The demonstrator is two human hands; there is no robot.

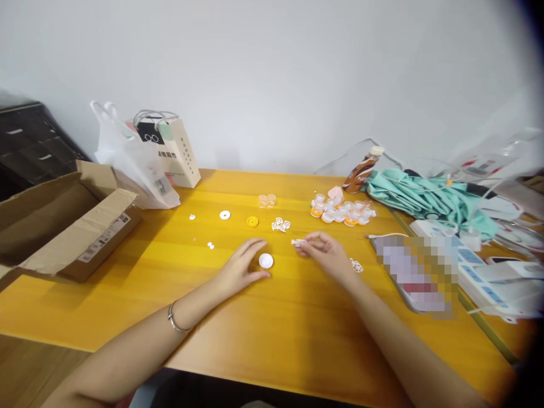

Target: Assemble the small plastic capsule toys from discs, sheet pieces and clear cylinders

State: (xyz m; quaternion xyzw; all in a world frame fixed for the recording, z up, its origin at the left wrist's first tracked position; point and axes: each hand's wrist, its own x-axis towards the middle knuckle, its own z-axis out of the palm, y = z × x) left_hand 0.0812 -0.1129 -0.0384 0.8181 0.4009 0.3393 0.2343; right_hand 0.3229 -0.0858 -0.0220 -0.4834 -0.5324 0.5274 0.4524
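My left hand (pixel 240 266) rests at the table with thumb and fingers apart, beside a small round white cap-like part (pixel 266 260); whether it touches the part I cannot tell. My right hand (pixel 325 255) pinches a small white plastic piece (pixel 296 242) above the table. Behind the hands lie several white openwork pieces (pixel 281 225), a yellow round part (pixel 252 221) and a white ring (pixel 225 215). Another white openwork piece (pixel 356 265) is by my right wrist. Tiny white bits (pixel 211 245) lie to the left.
Clear and orange small round containers (pixel 342 212) cluster at the back right, near a brown bottle (pixel 363 170) and teal cloth (pixel 425 195). Clear round cups (pixel 267 200) stand farther back. A phone (pixel 408 277) and power strip (pixel 471 266) lie right; an open cardboard box (pixel 102 238) and bags (pixel 182 150) stand left.
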